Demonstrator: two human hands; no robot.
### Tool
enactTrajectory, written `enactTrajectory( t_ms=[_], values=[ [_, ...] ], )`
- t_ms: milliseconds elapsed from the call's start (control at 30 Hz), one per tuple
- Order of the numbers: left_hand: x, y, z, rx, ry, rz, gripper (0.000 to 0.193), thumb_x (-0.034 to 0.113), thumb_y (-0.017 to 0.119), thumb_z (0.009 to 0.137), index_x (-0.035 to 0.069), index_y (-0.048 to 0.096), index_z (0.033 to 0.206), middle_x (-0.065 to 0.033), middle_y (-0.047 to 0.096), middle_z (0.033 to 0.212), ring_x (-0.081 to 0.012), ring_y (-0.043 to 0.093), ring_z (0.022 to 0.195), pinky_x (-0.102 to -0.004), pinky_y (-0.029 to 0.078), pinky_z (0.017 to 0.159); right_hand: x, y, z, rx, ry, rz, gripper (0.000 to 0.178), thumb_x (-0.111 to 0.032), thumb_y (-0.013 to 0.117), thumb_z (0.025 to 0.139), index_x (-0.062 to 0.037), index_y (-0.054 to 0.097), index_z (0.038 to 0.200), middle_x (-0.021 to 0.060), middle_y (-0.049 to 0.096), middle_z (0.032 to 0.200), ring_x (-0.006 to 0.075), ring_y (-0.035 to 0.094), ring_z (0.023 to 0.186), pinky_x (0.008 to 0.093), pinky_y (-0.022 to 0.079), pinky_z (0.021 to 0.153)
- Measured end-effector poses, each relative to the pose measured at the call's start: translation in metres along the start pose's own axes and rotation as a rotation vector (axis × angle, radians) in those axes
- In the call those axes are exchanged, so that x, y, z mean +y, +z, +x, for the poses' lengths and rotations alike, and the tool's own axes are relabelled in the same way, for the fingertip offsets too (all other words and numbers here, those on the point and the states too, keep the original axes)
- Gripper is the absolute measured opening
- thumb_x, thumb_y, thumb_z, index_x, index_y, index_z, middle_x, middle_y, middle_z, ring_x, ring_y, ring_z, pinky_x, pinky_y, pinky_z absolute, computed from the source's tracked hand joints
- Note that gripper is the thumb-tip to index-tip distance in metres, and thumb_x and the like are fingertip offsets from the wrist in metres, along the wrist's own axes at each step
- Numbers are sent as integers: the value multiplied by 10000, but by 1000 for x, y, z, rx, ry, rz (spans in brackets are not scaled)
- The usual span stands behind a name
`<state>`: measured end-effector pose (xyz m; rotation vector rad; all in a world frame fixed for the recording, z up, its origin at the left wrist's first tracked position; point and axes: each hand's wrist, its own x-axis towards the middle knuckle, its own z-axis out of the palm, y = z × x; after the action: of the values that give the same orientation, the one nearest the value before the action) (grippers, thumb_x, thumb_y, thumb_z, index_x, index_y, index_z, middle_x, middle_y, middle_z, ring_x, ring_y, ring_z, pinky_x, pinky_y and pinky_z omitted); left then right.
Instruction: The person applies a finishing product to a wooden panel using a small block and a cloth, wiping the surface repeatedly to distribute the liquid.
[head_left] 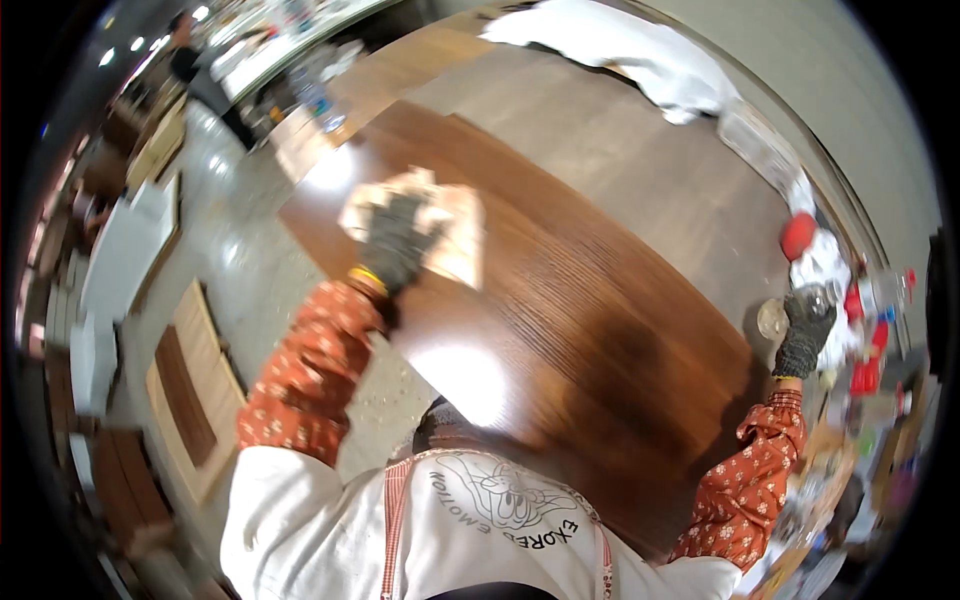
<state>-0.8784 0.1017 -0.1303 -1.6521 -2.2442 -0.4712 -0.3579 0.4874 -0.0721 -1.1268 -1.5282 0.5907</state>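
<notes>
A dark brown wood-grain panel (560, 270) lies slanting before me. On its far left part, my left hand (393, 245), in a dark grey glove, presses a pale peach cloth (460, 235) against the surface; motion blurs the fingers. Off the panel's right edge, my right hand (808, 325), in a matching glove, has its fingers around a small clear container (822, 297). What kind of container it is cannot be made out. Beside that hand sits a round, clear, dish-like piece (772, 318).
Under the panel spreads a greyish-brown work surface (640, 150), with white sheeting (610, 45) at its far edge. Clear bottles (885, 290) with red parts crowd the right side. At left, boards (190, 390) lie on the floor; a person (205, 75) stands far left.
</notes>
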Motion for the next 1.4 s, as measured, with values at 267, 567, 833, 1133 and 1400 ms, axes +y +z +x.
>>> enactTrajectory(
  t_ms=[267,567,833,1133,1400],
  values=[
    [23,-34,-95,-8,-6,276,230,260,494,887,164,581,1077,-129,484,1196,-315,463,1062,-446,403,812,47,65,22,-115,-27,-251,647,-124,799,626,66,478,1155,168,594,1077,293,566,986,363,451,874],
    [72,-34,-82,-41,170,-139,266,183,476,874,150,559,1125,-115,486,1201,-299,466,1088,-429,401,863,51,26,-6,-176,153,-318,927,-190,777,707,18,214,1413,247,411,1354,351,441,1222,397,381,979],
    [-191,-26,-76,-168,-153,318,414,275,467,888,240,496,1299,-159,389,1394,-386,341,1277,-533,241,1048,6,-120,-125,-176,219,-420,701,-112,642,822,-110,287,1426,189,501,1259,284,507,1132,359,413,948],
    [16,-47,-97,-96,255,-72,578,359,568,844,63,451,1327,-163,393,1396,-368,314,1321,-558,205,1077,4,-23,-85,-239,125,-906,710,-345,690,751,-96,307,1295,150,442,1271,274,401,1192,393,273,1036],
    [16,-58,-122,-27,-56,-19,522,357,576,858,79,487,1291,-152,445,1353,-348,378,1278,-518,244,1077,58,70,1,103,137,123,1070,-103,852,590,-50,184,1424,194,374,1374,260,388,1235,407,306,1047]
  ],
)
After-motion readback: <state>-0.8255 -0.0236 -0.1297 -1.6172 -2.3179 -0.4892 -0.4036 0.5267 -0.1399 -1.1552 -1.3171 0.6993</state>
